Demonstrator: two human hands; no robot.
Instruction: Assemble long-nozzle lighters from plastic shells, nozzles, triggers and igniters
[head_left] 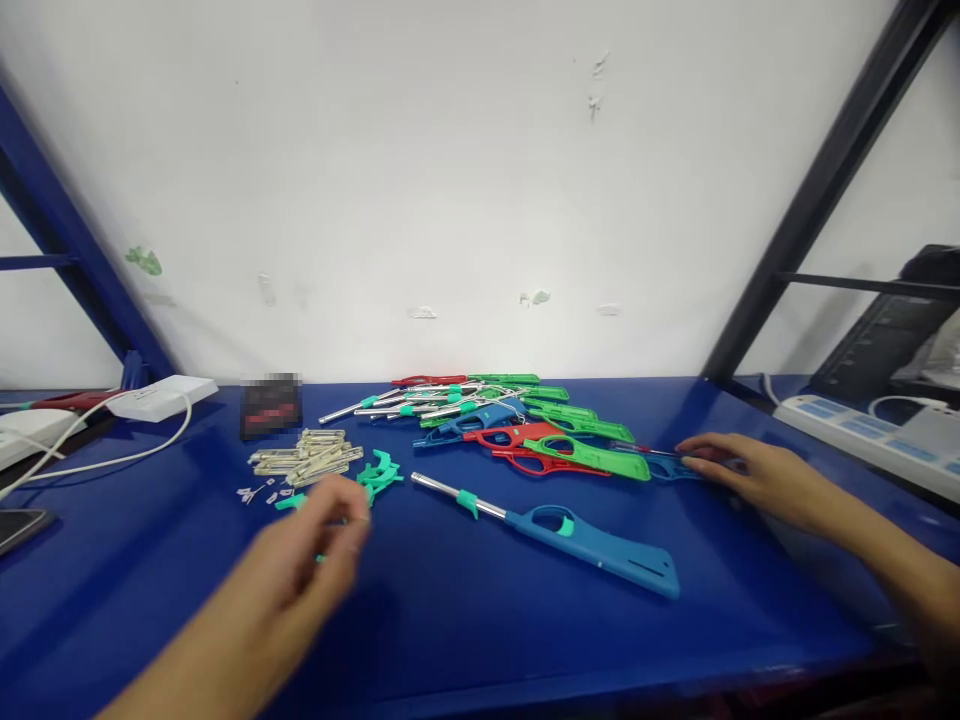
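My left hand is over the left part of the blue table, its fingers bent and blurred by motion. Teal plastic triggers lie beside its fingertips; whether it holds one cannot be made out. To the right, my right hand is low over the tabletop with fingers stretched out and thumb apart, its tips at a blue plastic lighter shell and a thin reddish rod. Between the hands lies a blue long-necked gas lighter, with a metal tube, a teal trigger in its loop and a teal piece around the tube.
Behind are piled green shells, red shells and metal lighter tubes with wires. Cream-coloured parts and tiny white bits lie left, near a dark pixelated object. A power strip stands right; cables run left.
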